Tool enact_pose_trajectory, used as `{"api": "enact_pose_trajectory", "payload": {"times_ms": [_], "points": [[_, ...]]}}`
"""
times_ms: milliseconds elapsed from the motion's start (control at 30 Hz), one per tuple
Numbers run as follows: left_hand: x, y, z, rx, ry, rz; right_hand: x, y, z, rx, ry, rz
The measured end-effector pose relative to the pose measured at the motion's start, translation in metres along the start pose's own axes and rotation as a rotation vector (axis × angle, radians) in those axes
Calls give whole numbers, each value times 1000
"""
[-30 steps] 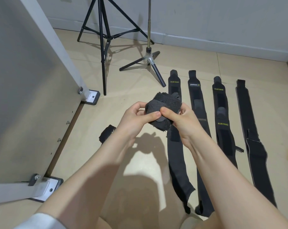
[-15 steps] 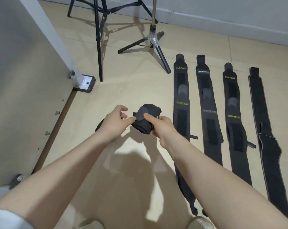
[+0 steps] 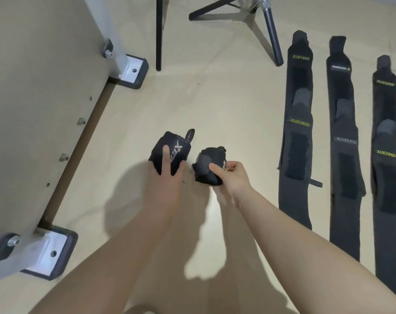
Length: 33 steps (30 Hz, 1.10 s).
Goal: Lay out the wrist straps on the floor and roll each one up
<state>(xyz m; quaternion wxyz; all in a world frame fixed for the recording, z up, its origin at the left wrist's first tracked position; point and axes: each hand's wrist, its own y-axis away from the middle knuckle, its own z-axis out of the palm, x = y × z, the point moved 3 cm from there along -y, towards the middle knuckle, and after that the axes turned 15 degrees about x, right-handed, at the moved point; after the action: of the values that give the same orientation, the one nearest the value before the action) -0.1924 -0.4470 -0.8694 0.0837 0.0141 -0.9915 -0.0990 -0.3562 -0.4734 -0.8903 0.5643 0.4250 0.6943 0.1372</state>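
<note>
While two straps are already wound into tight bundles, at least three more lie flat and unrolled on the floor point(image 3: 215, 98), so the task stands somewhat short of halfway as far as this view shows. Item one: first rolled strap point(image 3: 169, 152), with white lettering and a small loop at its top, gripped by the left hand point(image 3: 164, 177), fingers curled over it. Item two: second rolled strap point(image 3: 209, 166), just beside the first, pinched by the right hand point(image 3: 232, 177) between thumb and fingers, apparently being set down; whether it touches the floor cannot be told. Hands near each other, each clamped on its own roll. Items three to five: near flat strap point(image 3: 298, 132), middle flat strap point(image 3: 343, 155) and far flat strap point(image 3: 386, 155), laid side by side to the right, well apart from the rolls; a further strap may lie beyond the frame edge. Remaining: roll each flat strap.
</note>
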Motion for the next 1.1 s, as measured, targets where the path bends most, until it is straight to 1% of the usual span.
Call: {"api": "enact_pose_trajectory", "payload": {"times_ms": [33,100,200,300,367,433,467,500,533,567,600,633,667,700,767,800,867,933,1033,1100], "points": [[3,-2,1,12,-13,-6,-3,-2,4,-9,-47,-7],[8,-10,0,9,-34,-39,-6,-5,8,-39,-28,-47],[16,-18,-4,-32,-61,-43,-13,-3,1,-131,202,-220],[25,-14,-16,23,-112,-16,-18,-7,-35,-119,568,-507],[39,-5,-24,37,-181,71,-21,-14,-76,-36,674,-599],[70,3,-31,117,-165,236,-17,-26,-120,63,717,-610],[91,6,-35,132,-132,341,-13,-34,-140,116,736,-594],[110,8,-31,66,-68,414,-8,-42,-157,152,749,-570],[127,9,-21,-38,-10,475,-6,-47,-172,170,749,-543],[144,10,-12,-151,3,537,-4,-52,-183,172,718,-516],[160,10,-7,-218,-13,609,-2,-57,-193,159,658,-489],[175,8,-3,-245,-43,663,-2,-62,-200,143,593,-460],[188,4,2,-265,-67,679,-2,-68,-207,134,534,-437],[201,-2,5,-293,-67,639,-2,-74,-212,132,482,-421],[224,-14,14,-344,36,479,-3,-85,-218,131,356,-353],[231,-20,22,-350,105,389,-3,-89,-220,124,279,-298],[243,-32,35,-319,177,281,-2,-95,-219,102,147,-218],[251,-46,45,-238,153,234,0,-101,-219,74,81,-199],[266,-61,48,-64,117,231,3,-110,-220,38,43,-179],[274,-67,54,-40,131,223,3,-118,-220,81,22,-150]]}}
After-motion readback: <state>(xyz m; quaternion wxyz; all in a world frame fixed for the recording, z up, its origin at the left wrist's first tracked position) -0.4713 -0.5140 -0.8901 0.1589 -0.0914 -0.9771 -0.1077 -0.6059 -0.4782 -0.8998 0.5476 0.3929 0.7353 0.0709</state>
